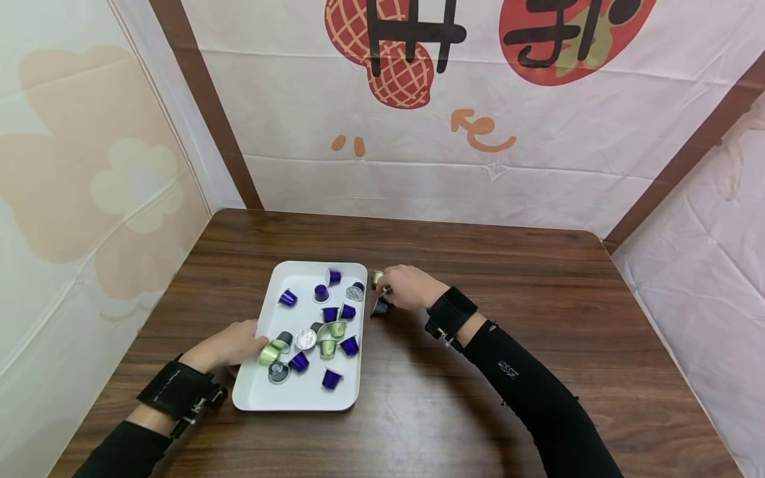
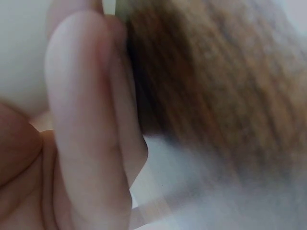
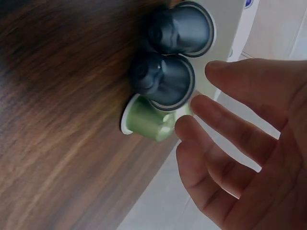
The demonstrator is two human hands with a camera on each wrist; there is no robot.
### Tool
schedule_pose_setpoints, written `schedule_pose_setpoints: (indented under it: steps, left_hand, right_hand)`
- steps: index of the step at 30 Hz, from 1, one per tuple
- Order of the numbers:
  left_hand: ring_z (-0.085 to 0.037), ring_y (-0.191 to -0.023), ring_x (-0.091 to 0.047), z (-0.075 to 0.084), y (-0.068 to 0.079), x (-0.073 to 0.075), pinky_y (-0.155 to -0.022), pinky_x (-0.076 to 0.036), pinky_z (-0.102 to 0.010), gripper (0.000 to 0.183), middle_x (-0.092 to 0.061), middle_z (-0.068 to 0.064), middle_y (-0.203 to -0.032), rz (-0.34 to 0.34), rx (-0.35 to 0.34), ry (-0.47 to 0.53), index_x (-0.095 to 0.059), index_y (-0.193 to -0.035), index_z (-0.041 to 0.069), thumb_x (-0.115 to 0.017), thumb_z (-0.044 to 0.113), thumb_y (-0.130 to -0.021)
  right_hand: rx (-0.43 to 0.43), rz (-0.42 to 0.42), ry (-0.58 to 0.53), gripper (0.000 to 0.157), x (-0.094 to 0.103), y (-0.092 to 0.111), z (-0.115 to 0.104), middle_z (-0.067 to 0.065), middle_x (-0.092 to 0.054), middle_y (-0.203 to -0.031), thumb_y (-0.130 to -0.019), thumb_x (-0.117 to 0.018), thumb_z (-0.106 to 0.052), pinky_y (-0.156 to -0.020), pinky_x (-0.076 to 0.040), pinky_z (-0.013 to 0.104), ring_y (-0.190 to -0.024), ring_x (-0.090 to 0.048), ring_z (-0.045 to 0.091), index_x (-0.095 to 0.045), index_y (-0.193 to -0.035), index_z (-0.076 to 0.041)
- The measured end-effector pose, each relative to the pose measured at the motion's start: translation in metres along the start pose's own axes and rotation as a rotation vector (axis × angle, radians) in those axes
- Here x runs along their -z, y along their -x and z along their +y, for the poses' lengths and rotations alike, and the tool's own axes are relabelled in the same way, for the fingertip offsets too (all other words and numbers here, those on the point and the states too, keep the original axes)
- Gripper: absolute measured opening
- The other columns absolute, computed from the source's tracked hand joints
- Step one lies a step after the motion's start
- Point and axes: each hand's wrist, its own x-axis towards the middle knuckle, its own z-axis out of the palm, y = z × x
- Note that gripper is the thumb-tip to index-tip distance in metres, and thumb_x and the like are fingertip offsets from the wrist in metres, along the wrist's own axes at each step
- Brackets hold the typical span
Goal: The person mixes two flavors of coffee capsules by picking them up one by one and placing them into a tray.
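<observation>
My left hand (image 1: 236, 343) grips the left rim of a white tray (image 1: 254, 392). Up close in the left wrist view, its fingers (image 2: 86, 110) lie against the tray's side. Purple, green and dark grey coffee capsules lie scattered in the tray, among them a purple capsule (image 1: 331, 379) and a green capsule (image 1: 327, 349). Just right of the tray, my right hand (image 1: 412, 287) reaches over capsules on the table. Its thumb and fingers are apart, fingertips beside a dark capsule (image 3: 165, 81). Another dark capsule (image 3: 184, 29) and a green capsule (image 3: 148, 120) sit on either side of it.
The brown wooden table (image 1: 508, 345) extends to the right of the tray and behind it. A white printed cloth (image 1: 430, 186) hangs along the table's back edge, with more cloth at both sides.
</observation>
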Motion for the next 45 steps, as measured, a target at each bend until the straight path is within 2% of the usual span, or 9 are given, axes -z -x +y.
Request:
schedule_pose_setpoints:
  steps: [9, 14, 22, 30, 35, 40, 45]
  left_hand:
    - [-0.020, -0.059, -0.062, 0.000, 0.000, -0.001, -0.042, -0.050, -0.035, 0.039, -0.062, -0.012, -0.081, 0.002, 0.000, 0.002, -0.045, -0.126, -0.012, -0.044, 0.011, -0.094]
    - [-0.020, -0.061, -0.062, -0.001, -0.001, -0.001, -0.043, -0.050, -0.035, 0.040, -0.062, -0.013, -0.084, 0.003, 0.002, -0.007, -0.044, -0.127, -0.012, -0.044, 0.012, -0.094]
    - [-0.020, -0.062, -0.062, 0.000, 0.000, -0.001, -0.044, -0.051, -0.035, 0.041, -0.062, -0.011, -0.082, -0.002, 0.013, 0.016, -0.043, -0.128, -0.012, -0.043, 0.012, -0.095]
    - [-0.020, -0.061, -0.062, 0.001, 0.000, -0.001, -0.044, -0.050, -0.035, 0.042, -0.062, -0.012, -0.082, -0.004, 0.013, 0.007, -0.042, -0.128, -0.013, -0.044, 0.012, -0.095]
    - [-0.021, -0.061, -0.063, 0.001, 0.001, -0.001, -0.044, -0.052, -0.036, 0.042, -0.062, -0.012, -0.080, -0.010, 0.017, 0.032, -0.041, -0.129, -0.012, -0.043, 0.012, -0.095]
    - [-0.021, -0.061, -0.063, 0.000, 0.001, -0.001, -0.044, -0.051, -0.036, 0.041, -0.062, -0.011, -0.079, -0.008, 0.006, 0.031, -0.042, -0.128, -0.012, -0.043, 0.012, -0.096]
    - [-0.021, -0.060, -0.063, 0.001, 0.001, -0.001, -0.043, -0.051, -0.036, 0.041, -0.062, -0.011, -0.079, -0.004, 0.004, 0.027, -0.042, -0.129, -0.012, -0.043, 0.012, -0.096]
  right_hand:
    - [-0.042, -0.074, 0.024, 0.031, -0.010, 0.000, 0.007, 0.004, -0.062, -0.119, -0.088, -0.063, -0.007, -0.085, -0.048, 0.030, -0.106, -0.058, 0.018, -0.066, -0.118, -0.012]
    - [-0.051, -0.102, 0.013, 0.034, -0.014, 0.002, 0.009, 0.004, -0.063, -0.118, -0.085, -0.069, -0.008, -0.088, -0.048, 0.032, -0.107, -0.058, 0.020, -0.066, -0.118, -0.012]
    - [-0.061, -0.134, 0.031, 0.035, -0.021, 0.003, 0.010, 0.002, -0.063, -0.114, -0.081, -0.075, -0.014, -0.086, -0.049, 0.032, -0.103, -0.060, 0.018, -0.066, -0.115, -0.013]
    - [-0.048, -0.127, 0.029, 0.034, -0.019, 0.007, 0.010, 0.004, -0.063, -0.115, -0.082, -0.070, -0.008, -0.087, -0.049, 0.031, -0.105, -0.059, 0.018, -0.065, -0.116, -0.011]
    - [-0.023, -0.093, 0.019, 0.033, -0.013, 0.012, 0.006, 0.007, -0.060, -0.115, -0.083, -0.070, -0.009, -0.086, -0.049, 0.032, -0.105, -0.058, 0.019, -0.065, -0.116, -0.008]
    - [-0.009, -0.073, 0.021, 0.031, -0.005, 0.017, 0.000, 0.006, -0.060, -0.112, -0.086, -0.069, -0.014, -0.081, -0.049, 0.029, -0.098, -0.060, 0.016, -0.064, -0.116, -0.007]
    - [0.012, -0.051, 0.011, 0.020, 0.000, 0.020, -0.005, 0.002, -0.058, -0.101, -0.088, -0.067, -0.017, -0.069, -0.046, 0.026, -0.081, -0.054, 0.013, -0.064, -0.106, -0.009]
